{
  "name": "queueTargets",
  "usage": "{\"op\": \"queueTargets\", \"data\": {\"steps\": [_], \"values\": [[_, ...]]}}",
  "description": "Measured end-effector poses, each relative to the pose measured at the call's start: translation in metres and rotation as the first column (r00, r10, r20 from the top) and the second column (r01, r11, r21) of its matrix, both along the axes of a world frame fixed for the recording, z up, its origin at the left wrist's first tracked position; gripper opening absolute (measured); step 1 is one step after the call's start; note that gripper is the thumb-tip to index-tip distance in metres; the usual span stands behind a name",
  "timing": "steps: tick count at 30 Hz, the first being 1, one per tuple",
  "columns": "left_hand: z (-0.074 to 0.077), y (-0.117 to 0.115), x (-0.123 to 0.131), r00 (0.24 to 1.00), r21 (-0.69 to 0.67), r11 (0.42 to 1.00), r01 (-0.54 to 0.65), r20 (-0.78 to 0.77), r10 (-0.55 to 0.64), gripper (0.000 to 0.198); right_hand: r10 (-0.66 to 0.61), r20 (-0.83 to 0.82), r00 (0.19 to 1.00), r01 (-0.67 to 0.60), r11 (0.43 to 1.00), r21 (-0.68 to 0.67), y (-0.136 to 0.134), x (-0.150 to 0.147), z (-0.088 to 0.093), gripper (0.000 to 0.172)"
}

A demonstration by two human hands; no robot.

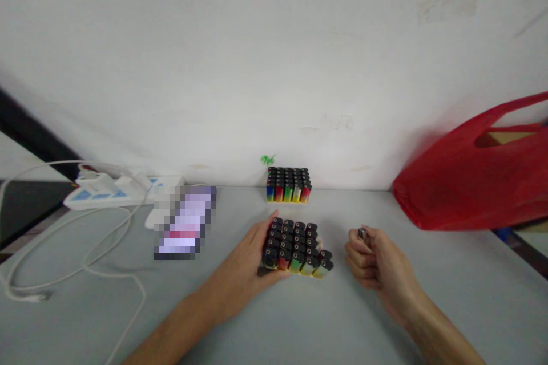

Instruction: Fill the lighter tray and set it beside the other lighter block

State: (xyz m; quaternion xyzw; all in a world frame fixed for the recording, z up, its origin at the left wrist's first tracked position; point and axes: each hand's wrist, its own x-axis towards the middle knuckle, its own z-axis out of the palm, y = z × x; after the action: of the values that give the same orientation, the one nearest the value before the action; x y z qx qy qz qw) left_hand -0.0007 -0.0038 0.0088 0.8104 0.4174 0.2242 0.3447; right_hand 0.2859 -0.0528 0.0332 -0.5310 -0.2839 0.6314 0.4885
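A block of several upright lighters [297,245] with black caps and coloured bodies stands on the grey table [274,319] in front of me. My left hand [250,254] rests against the block's left side, its fingers curled round the edge. My right hand [370,256] is closed into a fist to the right of the block, gripping a single lighter [362,233] whose metal top sticks out above the fingers. A second, tidy block of lighters [288,185] stands farther back against the white wall.
A red plastic bag [466,179] lies at the right, against the wall. A phone [185,222] lies at the left of the hands. Behind it sit a white power strip [105,191] and white cables [64,262] looping over the table's left side.
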Motion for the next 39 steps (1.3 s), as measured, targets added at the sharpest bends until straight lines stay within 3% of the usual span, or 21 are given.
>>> {"op": "queueTargets", "data": {"steps": [6, 13, 19, 24, 27, 30, 39], "values": [[0.001, 0.0, 0.0, 1.0, 0.003, 1.0, 0.012, 0.002, -0.012, 0.1, 0.026, -0.013, 1.0, -0.026, 1.0, 0.002, 0.001, -0.001, 0.002, 0.042], [0.0, 0.0, 0.0, 1.0, -0.003, 1.0, 0.003, 0.001, -0.003, 0.101, 0.105, 0.015, 0.994, -0.105, 0.994, -0.024, 0.004, 0.002, 0.0, 0.06], [0.0, -0.001, 0.0, 1.0, 0.014, 1.0, 0.008, 0.011, -0.008, 0.101, 0.057, 0.032, 0.998, -0.057, 0.998, -0.014, 0.004, -0.001, -0.003, 0.06], [-0.001, 0.0, 0.0, 1.0, 0.005, 1.0, 0.008, 0.015, -0.008, 0.102, -0.043, 0.135, 0.99, 0.021, 0.986, 0.164, 0.004, -0.004, -0.008, 0.049], [-0.001, 0.0, -0.001, 1.0, -0.003, 1.0, 0.003, 0.013, -0.003, 0.102, -0.05, 0.268, 0.962, -0.021, 0.966, 0.257, 0.003, -0.004, -0.007, 0.043], [0.0, 0.0, 0.0, 1.0, -0.001, 1.0, -0.002, 0.016, 0.002, 0.101, -0.056, 0.385, 0.921, -0.061, 0.956, 0.287, 0.004, -0.003, -0.004, 0.041], [-0.001, 0.0, 0.0, 1.0, 0.01, 1.0, -0.005, 0.02, 0.005, 0.1, -0.127, 0.451, 0.884, -0.043, 0.937, 0.348, 0.003, -0.003, 0.003, 0.038]]}}
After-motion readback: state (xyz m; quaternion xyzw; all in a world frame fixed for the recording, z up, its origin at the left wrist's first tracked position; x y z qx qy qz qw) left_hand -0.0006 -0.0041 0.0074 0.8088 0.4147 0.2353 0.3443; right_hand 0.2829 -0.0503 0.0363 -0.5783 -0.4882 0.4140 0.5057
